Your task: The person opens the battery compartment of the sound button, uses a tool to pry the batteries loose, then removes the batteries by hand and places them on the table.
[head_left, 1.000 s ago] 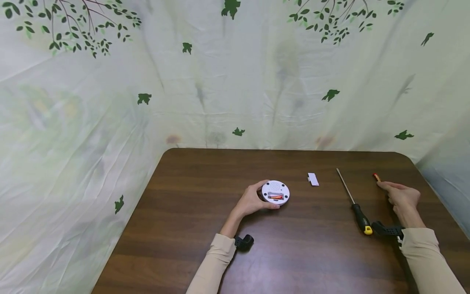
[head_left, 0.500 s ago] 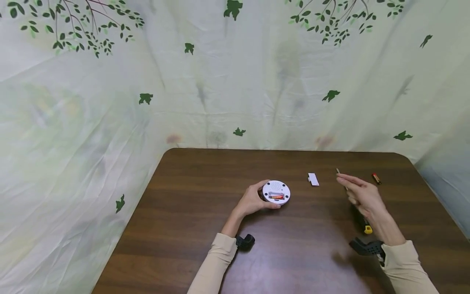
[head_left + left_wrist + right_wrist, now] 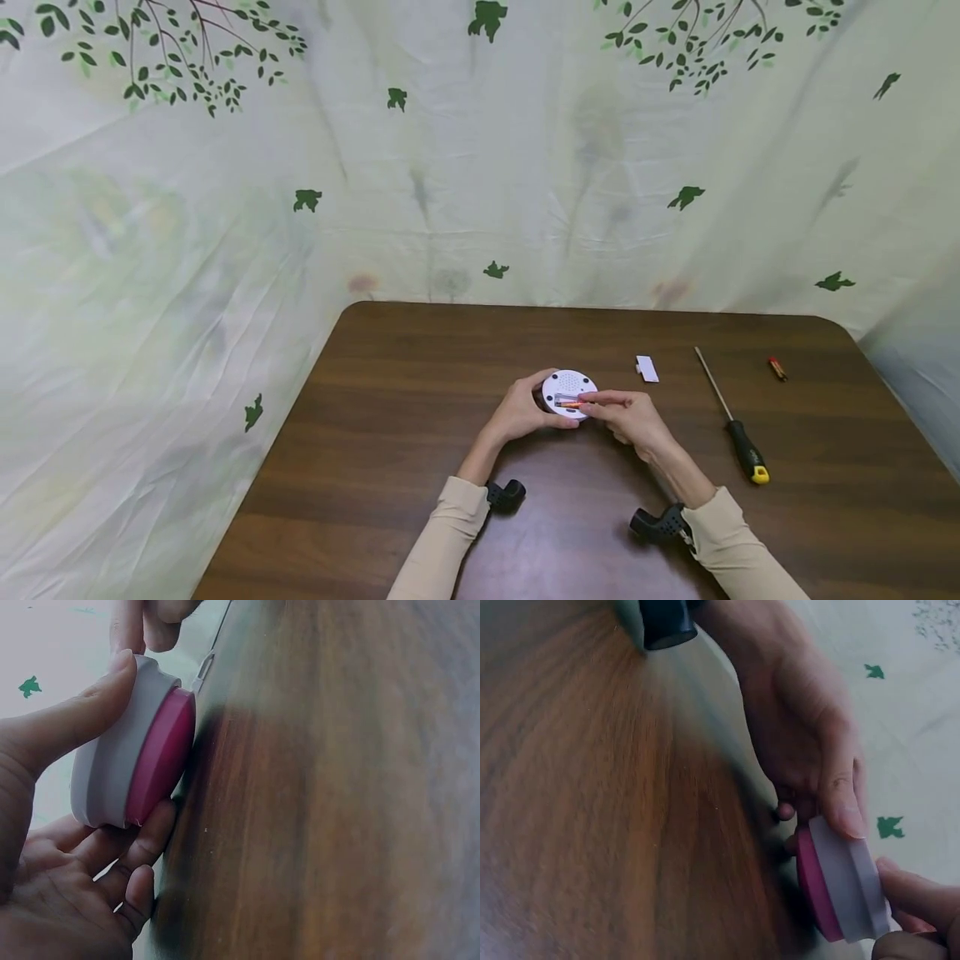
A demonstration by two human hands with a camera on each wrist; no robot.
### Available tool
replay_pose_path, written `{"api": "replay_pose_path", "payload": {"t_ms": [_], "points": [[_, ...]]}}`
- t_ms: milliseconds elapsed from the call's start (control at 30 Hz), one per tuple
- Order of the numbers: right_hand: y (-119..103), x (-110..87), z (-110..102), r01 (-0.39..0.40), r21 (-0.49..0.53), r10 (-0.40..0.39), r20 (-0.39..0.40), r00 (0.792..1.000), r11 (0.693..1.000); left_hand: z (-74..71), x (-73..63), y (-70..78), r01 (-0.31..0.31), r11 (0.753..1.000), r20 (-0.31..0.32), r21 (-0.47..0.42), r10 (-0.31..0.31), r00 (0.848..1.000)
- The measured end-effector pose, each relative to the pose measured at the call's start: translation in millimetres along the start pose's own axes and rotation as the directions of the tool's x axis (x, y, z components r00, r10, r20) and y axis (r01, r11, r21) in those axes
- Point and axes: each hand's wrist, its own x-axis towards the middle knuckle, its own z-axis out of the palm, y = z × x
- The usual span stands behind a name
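My left hand (image 3: 527,410) grips a round white-and-pink battery device (image 3: 567,382), thumb on one side of the rim and fingers on the other. Its white face, with small holes and an uncovered battery slot, faces up toward the head view; the pink side (image 3: 161,757) shows in the left wrist view. My right hand (image 3: 633,421) reaches in from the right, its thumb and index finger pinching the end of an orange battery (image 3: 570,405) at the slot. Those fingertips partly hide the battery. In the right wrist view, the right fingers (image 3: 915,892) meet the device's face.
On the brown table (image 3: 420,350) lie a white battery cover (image 3: 647,369), a screwdriver (image 3: 738,433) with a black and yellow handle, and another battery (image 3: 777,369) at the far right. A leaf-printed curtain (image 3: 450,183) hangs behind the table.
My right hand has let go of one battery at the table's right, then swung left past the screwdriver to the device. My left hand still holds the device in about the same place.
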Motion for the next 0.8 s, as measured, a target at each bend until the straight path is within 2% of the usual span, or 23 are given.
{"api": "replay_pose_path", "payload": {"t_ms": [233, 500, 633, 800], "points": [[-5, 1.2, 1, 0.064, -0.092, -0.065, 0.001, 0.998, 0.994, -2.9, 0.7, 1.1, 0.0, 1.0, -0.004, -0.002, 0.0, 1.0], [-2, 3.8, -3, 0.054, -0.005, -0.054, 0.006, 0.999, 0.999, -2.2, -0.5, -1.4, 0.0, 1.0, -0.008, -0.023, 0.0, 1.0], [-8, 4.1, -18, 0.07, 0.028, -0.069, -0.017, 0.997, 0.997, -3.4, 0.1, -1.6, -0.003, 0.999, -0.025, -0.035, 0.002, 1.0], [-18, 1.7, -53, 0.055, 0.001, -0.055, -0.083, 0.995, 0.998, -5.0, 0.9, -1.2, 0.02, 1.0, -0.034, -0.003, -0.02, 0.999]]}}
